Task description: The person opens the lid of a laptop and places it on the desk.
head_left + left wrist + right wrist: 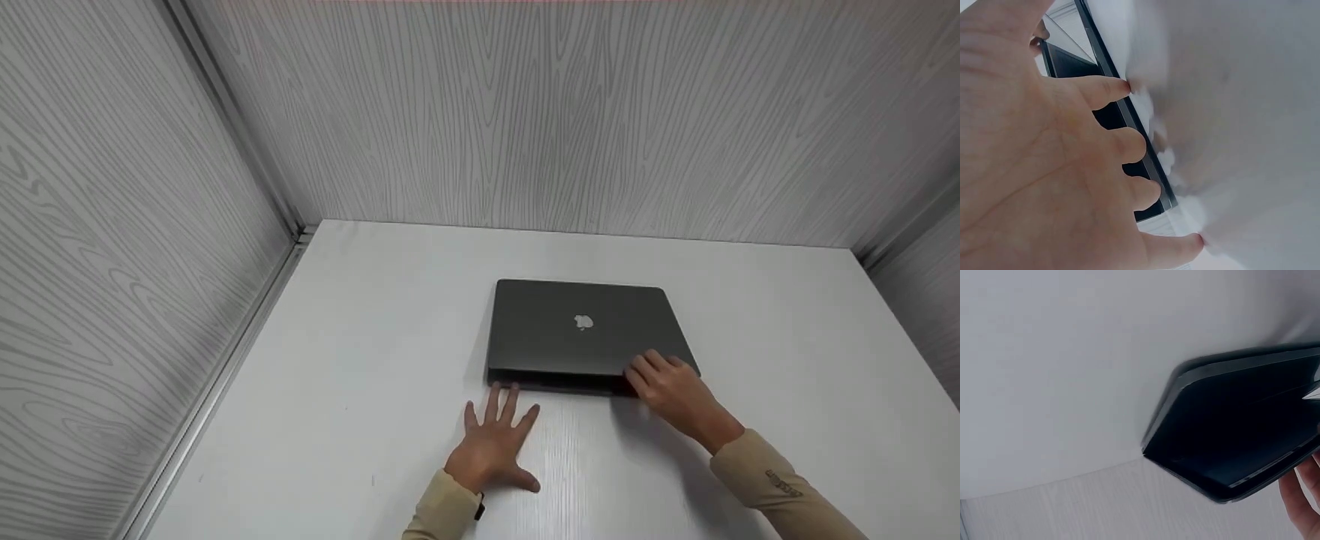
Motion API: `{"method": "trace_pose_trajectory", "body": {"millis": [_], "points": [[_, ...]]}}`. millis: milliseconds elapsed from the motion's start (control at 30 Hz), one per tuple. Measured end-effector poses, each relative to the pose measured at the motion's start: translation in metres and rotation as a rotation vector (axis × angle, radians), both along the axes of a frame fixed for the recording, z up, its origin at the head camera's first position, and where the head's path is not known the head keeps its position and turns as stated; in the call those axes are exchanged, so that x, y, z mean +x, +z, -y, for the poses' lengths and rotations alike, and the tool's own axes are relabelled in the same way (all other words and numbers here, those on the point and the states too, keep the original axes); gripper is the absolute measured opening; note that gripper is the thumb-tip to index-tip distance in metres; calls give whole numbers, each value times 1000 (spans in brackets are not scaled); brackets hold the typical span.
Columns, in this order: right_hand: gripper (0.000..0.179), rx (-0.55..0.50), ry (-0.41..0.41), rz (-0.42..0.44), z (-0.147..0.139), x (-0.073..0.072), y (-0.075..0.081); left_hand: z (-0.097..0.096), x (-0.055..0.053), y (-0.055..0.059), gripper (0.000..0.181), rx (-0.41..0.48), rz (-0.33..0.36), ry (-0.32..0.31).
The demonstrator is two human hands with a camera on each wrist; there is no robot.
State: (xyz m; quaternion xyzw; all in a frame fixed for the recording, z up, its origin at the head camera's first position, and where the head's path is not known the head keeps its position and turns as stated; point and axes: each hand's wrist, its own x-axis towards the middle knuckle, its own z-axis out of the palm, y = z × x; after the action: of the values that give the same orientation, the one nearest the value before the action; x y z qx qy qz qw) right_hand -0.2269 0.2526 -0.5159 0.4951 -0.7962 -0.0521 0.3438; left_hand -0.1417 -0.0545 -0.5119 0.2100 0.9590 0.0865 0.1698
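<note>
A dark grey laptop [536, 322] with a pale apple logo lies on the white table, its lid [630, 307] raised slightly at the near edge. At the near right corner, my right hand [669, 394] grips the edge of that lid. The right wrist view shows the dark gap between lid and base, with fingers [1297, 500] on the lid's outer side; the thumb is hard to make out. Palm down, my left hand [491, 448] is spread just in front of the laptop's near left corner, its middle fingertips by the base's front edge [1151, 163].
White table [360, 360] surrounds the laptop. A grey wood-grain panel [480, 112] rises along the far edge, and another panel [112, 262] stands at the left behind a metal rail [217, 390]. A further panel [926, 277] is at the right.
</note>
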Motion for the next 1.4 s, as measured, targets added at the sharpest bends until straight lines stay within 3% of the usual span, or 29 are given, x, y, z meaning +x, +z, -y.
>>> {"method": "trace_pose_trajectory", "body": {"millis": [67,167,367,633,1100,1400], "points": [[43,-10,3,16,-7,1,-1,0,0,0,108,9,-1,-6],[40,-12,-11,34,-16,1,-2,3,0,-2,107,27,7,1],[60,-21,-66,26,-38,6,-1,2,-1,-2,107,62,18,4],[63,-60,-81,61,-60,11,-8,2,-1,-1,107,71,21,-11],[59,-49,-104,57,-57,20,-14,5,-3,-3,107,116,81,7],[57,-85,-82,31,-56,14,-2,3,-3,-1,107,87,53,13]]}}
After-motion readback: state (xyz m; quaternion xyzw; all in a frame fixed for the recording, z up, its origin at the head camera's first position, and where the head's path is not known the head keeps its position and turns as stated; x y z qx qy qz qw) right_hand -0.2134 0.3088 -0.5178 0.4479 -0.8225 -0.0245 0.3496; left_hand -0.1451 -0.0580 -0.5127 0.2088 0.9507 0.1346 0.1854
